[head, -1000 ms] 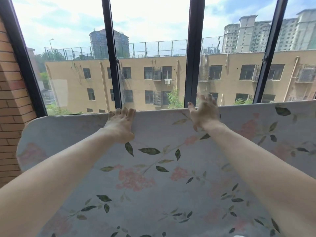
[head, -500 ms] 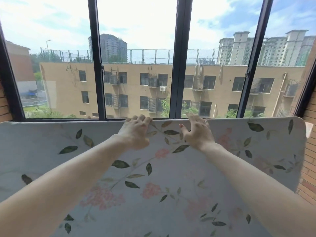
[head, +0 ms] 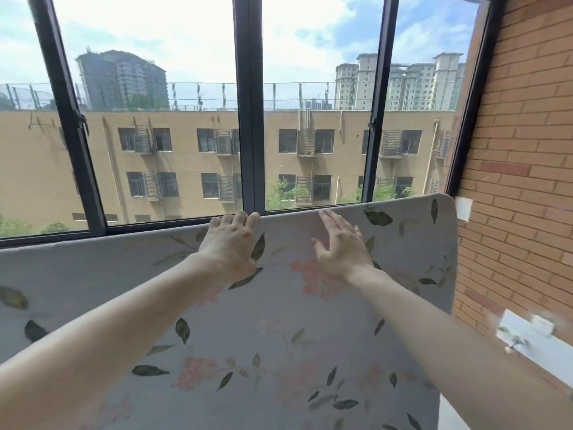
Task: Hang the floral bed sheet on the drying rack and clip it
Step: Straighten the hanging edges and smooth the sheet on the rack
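The floral bed sheet (head: 279,336), pale grey with pink flowers and green leaves, hangs draped over a bar that it hides, filling the lower view. Its top fold runs from the left edge up to a rounded right corner near the brick wall. My left hand (head: 231,243) lies on the fold near the middle, its fingers curled over the top edge. My right hand (head: 339,246) rests flat on the sheet just right of it, fingers spread and pointing up to the fold. No clips are in sight.
A black-framed window (head: 249,119) stands right behind the sheet, with buildings outside. A brick wall (head: 521,181) closes the right side, carrying a white bracket (head: 527,333) low down and a small white pad (head: 464,208) by the sheet's corner.
The view has swung to the right, bringing the sheet's right end and the brick wall into sight. My hands slid right along the top fold, and my right hand flattened onto the cloth.
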{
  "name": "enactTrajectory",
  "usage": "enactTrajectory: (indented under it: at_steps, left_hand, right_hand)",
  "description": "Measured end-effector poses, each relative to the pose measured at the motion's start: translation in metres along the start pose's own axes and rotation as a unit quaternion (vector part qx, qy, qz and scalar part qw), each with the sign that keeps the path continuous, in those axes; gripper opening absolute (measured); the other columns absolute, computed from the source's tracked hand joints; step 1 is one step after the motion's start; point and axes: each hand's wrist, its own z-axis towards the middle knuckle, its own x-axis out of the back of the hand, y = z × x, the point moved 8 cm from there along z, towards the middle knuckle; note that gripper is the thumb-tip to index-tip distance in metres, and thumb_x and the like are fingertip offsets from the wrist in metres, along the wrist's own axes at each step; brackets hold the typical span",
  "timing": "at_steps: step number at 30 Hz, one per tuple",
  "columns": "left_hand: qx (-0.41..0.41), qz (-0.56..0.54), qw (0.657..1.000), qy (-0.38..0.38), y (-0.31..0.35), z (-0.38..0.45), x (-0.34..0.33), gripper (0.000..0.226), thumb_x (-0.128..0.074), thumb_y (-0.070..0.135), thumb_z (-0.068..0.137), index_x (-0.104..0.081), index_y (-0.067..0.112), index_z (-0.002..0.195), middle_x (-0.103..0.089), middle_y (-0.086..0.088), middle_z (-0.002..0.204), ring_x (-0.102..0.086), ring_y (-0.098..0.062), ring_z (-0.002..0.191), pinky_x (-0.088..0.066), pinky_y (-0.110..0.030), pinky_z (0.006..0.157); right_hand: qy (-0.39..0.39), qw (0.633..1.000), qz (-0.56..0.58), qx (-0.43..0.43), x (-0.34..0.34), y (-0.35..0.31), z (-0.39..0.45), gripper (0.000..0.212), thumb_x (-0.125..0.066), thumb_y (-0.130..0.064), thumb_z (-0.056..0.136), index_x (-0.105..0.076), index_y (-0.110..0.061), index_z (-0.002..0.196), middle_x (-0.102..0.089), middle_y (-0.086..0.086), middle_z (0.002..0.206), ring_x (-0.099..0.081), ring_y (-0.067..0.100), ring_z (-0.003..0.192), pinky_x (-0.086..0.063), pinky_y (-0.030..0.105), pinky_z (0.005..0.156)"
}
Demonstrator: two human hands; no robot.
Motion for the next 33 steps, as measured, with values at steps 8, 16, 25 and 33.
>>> enactTrajectory:
  at_steps: [8,16,25,33]
  left_hand:
    - [-0.048,-0.023,0.998,0.014,0.034,0.037,-0.011,0.087,-0.064,0.039,0.079,-0.024,0.024,0.155,-0.046,-0.004,0.137,-0.049,-0.029,0.123,-0.035,-0.043,0.108]
    - [0.002,-0.07,0.996,0.06,-0.051,-0.017,0.011,0.042,-0.057,0.043,0.083,-0.05,0.03,0.123,-0.064,0.006,0.109,-0.06,-0.022,0.1,-0.042,-0.038,0.094]
    - [0.226,-0.007,0.97,0.083,-0.229,-0.175,0.032,0.059,-0.073,0.048,0.085,-0.054,0.022,0.135,-0.061,-0.005,0.128,-0.048,-0.036,0.124,-0.036,-0.051,0.106]
    - [0.175,-0.043,0.984,0.002,-0.233,-0.191,0.037,0.088,-0.069,0.04,0.084,-0.024,0.029,0.16,-0.036,0.002,0.158,-0.026,-0.026,0.147,-0.024,-0.042,0.121]
  right_hand:
    - [-0.018,0.998,-0.041,-0.038,0.017,0.01,0.022,0.064,-0.042,-0.038,0.107,-0.017,-0.025,0.165,-0.012,-0.004,0.173,-0.005,0.018,0.159,-0.003,0.052,0.129]
    - [0.006,0.999,0.019,0.035,-0.023,-0.052,0.02,0.053,-0.041,-0.046,0.107,-0.037,-0.027,0.156,-0.032,-0.008,0.163,-0.016,0.015,0.156,0.003,0.047,0.128]
    - [0.043,0.998,-0.001,-0.035,-0.023,-0.047,0.028,0.051,-0.04,-0.049,0.106,-0.046,-0.023,0.15,-0.04,0.002,0.156,-0.024,0.027,0.152,-0.004,0.056,0.127]
    - [-0.059,0.976,0.069,0.199,-0.084,-0.282,-0.052,0.055,-0.045,-0.04,0.105,-0.035,-0.027,0.158,-0.028,-0.003,0.167,-0.013,0.017,0.157,0.011,0.05,0.127]
